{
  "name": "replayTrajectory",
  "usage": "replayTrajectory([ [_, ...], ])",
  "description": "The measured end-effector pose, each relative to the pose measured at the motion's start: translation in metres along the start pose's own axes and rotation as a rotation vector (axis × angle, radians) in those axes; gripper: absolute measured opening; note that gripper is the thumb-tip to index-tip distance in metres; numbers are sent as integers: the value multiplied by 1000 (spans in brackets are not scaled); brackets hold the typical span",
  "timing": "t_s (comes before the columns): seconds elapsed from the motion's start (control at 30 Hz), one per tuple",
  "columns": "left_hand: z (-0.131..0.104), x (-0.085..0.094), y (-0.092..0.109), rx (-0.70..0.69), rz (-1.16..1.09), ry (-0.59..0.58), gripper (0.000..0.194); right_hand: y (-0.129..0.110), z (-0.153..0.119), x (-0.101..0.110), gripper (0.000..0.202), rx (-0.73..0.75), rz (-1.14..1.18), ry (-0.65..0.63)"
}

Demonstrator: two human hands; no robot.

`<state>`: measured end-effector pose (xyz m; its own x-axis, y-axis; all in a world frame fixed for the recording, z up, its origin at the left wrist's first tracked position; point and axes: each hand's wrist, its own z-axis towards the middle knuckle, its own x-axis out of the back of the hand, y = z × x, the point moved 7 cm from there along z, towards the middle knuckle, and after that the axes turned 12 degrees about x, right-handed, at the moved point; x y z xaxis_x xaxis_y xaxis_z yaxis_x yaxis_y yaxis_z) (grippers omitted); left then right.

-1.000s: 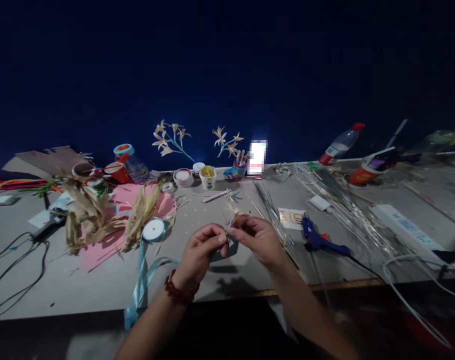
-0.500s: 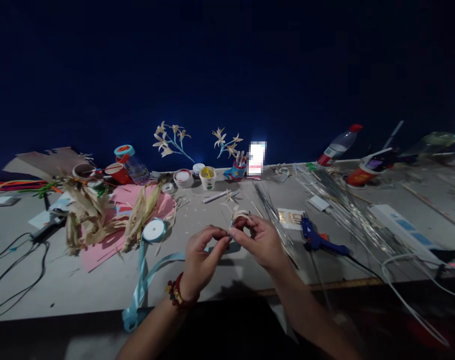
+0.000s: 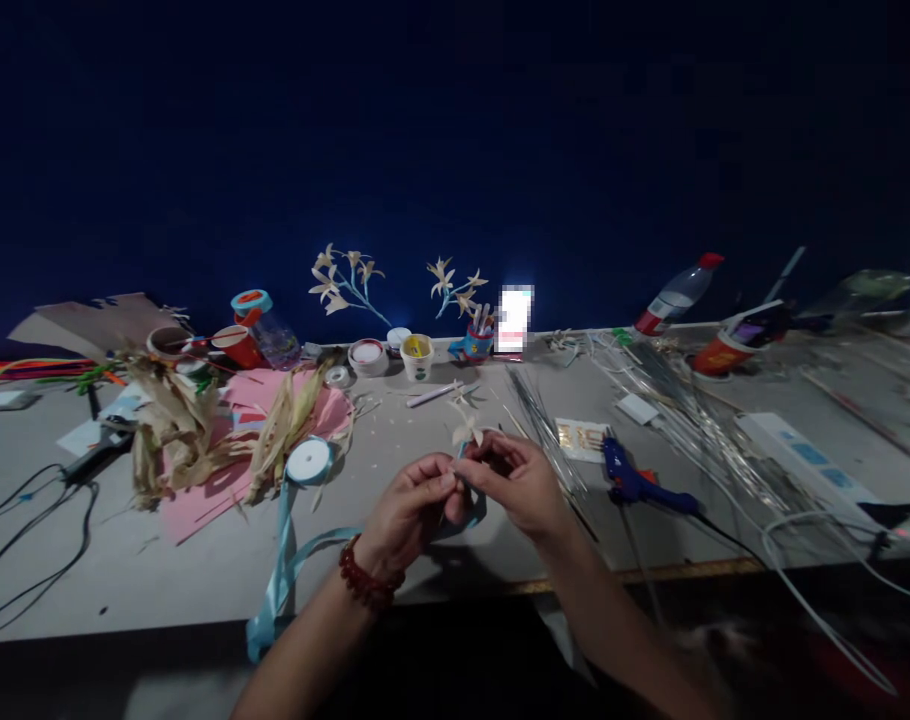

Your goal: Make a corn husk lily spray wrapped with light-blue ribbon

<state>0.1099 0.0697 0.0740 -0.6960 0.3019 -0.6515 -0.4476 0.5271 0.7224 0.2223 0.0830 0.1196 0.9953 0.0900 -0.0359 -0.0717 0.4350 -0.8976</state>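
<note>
1. Table (image 3: 162, 580): beneath our hands.
2. Right hand (image 3: 515, 485): nearer, its grip closed on the flower's stem.
3. Left hand (image 3: 417, 500): fingertips together alongside – on what, we can't quite tell.
4. Flower (image 3: 467, 432): just beyond both grips – stem slanting down toward us.

A glue gun (image 3: 638, 484), ribbon spool (image 3: 309, 461) and wires (image 3: 543, 420) mark a craft workspace.

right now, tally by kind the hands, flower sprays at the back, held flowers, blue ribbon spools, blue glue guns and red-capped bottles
Left hand and right hand: 2
Larger flower spray and smaller flower spray: 2
Held flower: 1
Blue ribbon spool: 1
Blue glue gun: 1
Red-capped bottle: 1
Total: 8
</note>
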Motion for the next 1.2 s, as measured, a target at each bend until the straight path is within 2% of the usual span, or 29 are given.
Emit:
replayTrajectory([
  [0.13,-17,9,23,-316,461,342,9,-3,1,3,15,71,-178,-56],
  [0.2,-23,7,29,-391,581,409,8,-2,1,4,15,79,-211,-47],
  [0.27,-21,7,26,-349,492,365,9,1,0,4,14,66,-169,-30],
  [0.43,-5,5,5,-43,29,108,14,12,-2,1,14,-25,3,25],
  [0.53,3,-2,-4,63,-111,-25,23,13,-2,0,15,-42,56,31],
  [0.6,5,-4,-8,88,-138,-60,26,11,-1,1,15,-20,47,21],
  [0.67,5,-1,-6,37,-55,3,24,7,0,4,14,23,-13,5],
  [0.83,-16,7,24,-358,509,390,8,-2,2,12,13,111,-233,16],
  [0.9,-21,6,27,-405,598,448,8,-2,2,12,11,122,-277,23],
  [1.0,-16,8,21,-297,405,373,10,3,1,10,8,103,-200,46],
  [1.1,-5,7,8,-112,113,211,13,10,-1,7,8,42,-48,53],
  [1.2,4,0,-3,44,-58,35,20,16,-3,4,13,-47,55,59],
])
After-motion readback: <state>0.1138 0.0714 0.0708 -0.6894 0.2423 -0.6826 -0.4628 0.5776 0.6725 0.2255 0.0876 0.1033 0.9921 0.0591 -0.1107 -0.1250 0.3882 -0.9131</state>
